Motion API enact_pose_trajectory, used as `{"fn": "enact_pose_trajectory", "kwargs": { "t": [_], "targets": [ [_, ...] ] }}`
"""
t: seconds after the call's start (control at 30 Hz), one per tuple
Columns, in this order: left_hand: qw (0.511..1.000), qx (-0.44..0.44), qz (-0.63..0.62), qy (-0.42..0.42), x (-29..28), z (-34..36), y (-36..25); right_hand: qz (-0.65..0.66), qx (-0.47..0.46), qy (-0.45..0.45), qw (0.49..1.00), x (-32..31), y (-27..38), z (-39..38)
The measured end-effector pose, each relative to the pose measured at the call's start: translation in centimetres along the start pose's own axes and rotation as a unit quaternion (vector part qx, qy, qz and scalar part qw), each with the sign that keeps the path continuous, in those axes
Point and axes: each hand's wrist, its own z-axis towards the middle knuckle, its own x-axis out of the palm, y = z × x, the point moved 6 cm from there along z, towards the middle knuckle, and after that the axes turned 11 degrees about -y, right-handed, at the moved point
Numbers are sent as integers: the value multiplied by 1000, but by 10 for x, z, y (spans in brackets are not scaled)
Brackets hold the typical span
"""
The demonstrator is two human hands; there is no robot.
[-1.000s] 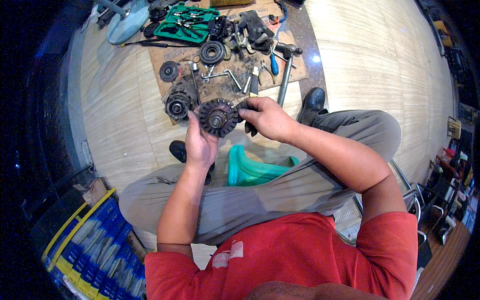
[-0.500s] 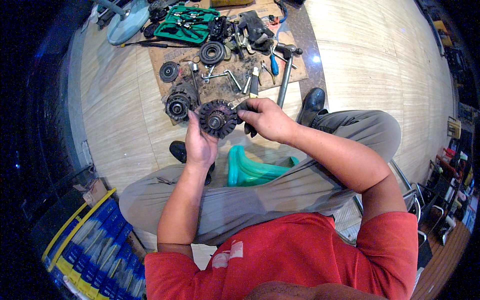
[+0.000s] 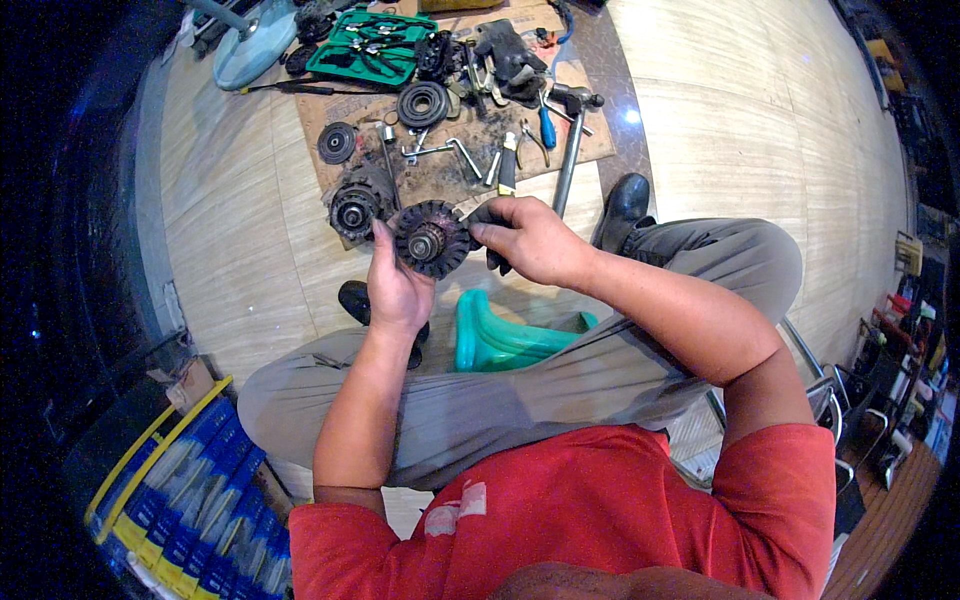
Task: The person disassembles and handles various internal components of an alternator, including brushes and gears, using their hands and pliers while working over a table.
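A dark round rotor [image 3: 433, 239] with a toothed, fan-like rim and a shaft end at its middle is held up above the floor. My left hand [image 3: 398, 285] cups it from below and the left, the thumb raised along its edge. At its right rim, the blackened fingertips of my right hand [image 3: 520, 238] are pinched together on the edge. Whether they also hold something small cannot be made out. Just beyond my left thumb stands a greasy ribbed machine housing [image 3: 358, 205] with a round hub facing up.
A stained cardboard sheet [image 3: 445, 165] carries a large grooved pulley [image 3: 423, 104], a smaller disc [image 3: 337, 142], a hammer [image 3: 572, 150], a blue-handled screwdriver [image 3: 547, 128], a utility knife [image 3: 508, 165], pliers [image 3: 536, 143] and a green tool case [image 3: 370, 48]. Between my legs sits a green plastic stool [image 3: 515, 345].
The rotor has tilted slightly, its shaft end now pointing more to the left. Both hands have shifted a little left with it and keep their hold.
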Motion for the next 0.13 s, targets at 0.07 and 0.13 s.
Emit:
{"fn": "enact_pose_trajectory", "kwargs": {
  "t": [0.07, 0.13],
  "targets": [
    [1000, -8, -5, -4, 3, -1, 0, -10, -6, -3, 1000, 0, -2, 1],
    [1000, -15, -6, -5, 3, -2, 2, -16, -10, -4, 1000, -1, -4, 1]
  ]
}}
